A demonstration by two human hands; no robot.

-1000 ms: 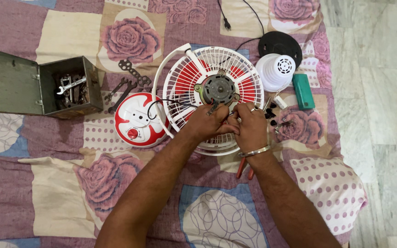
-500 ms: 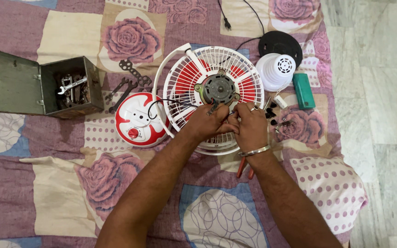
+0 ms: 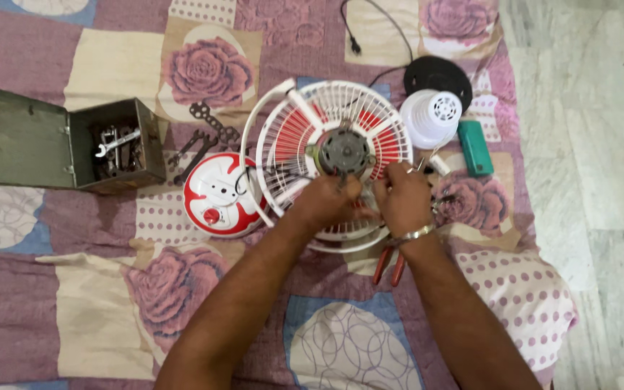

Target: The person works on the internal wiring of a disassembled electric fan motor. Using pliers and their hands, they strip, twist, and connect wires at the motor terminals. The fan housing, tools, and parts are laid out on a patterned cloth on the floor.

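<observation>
Head view, looking straight down onto a patchwork quilt (image 3: pixel 74 303) with rose prints, beside a pale stone floor (image 3: pixel 594 144). Both forearms reach up from the lower edge and meet over the near rim of a small table fan (image 3: pixel 312 130) lying flat, grille facing up. The left hand (image 3: pixel 326 204) is curled, fingers bunched on some small part just below the motor; what it pinches cannot be told. The right hand (image 3: pixel 401 196), with a metal bangle at the wrist, is likewise closed round something small at the grille's edge, too hidden to identify. The fan is round, white wire guard over red blades, with a grey motor (image 3: pixel 344 152) bared at the hub; its axis points up at the camera. Its red-and-white base (image 3: pixel 219 196) lies touching the guard on the left. An open green metal toolbox (image 3: pixel 30 144) sits far left, spanners (image 3: pixel 204 133) beside it. A white vented cap (image 3: pixel 431 117), black disc (image 3: pixel 438 74) and green block (image 3: pixel 475 147) lie at upper right. Red-handled pliers (image 3: pixel 388 266) lie under the right wrist.
</observation>
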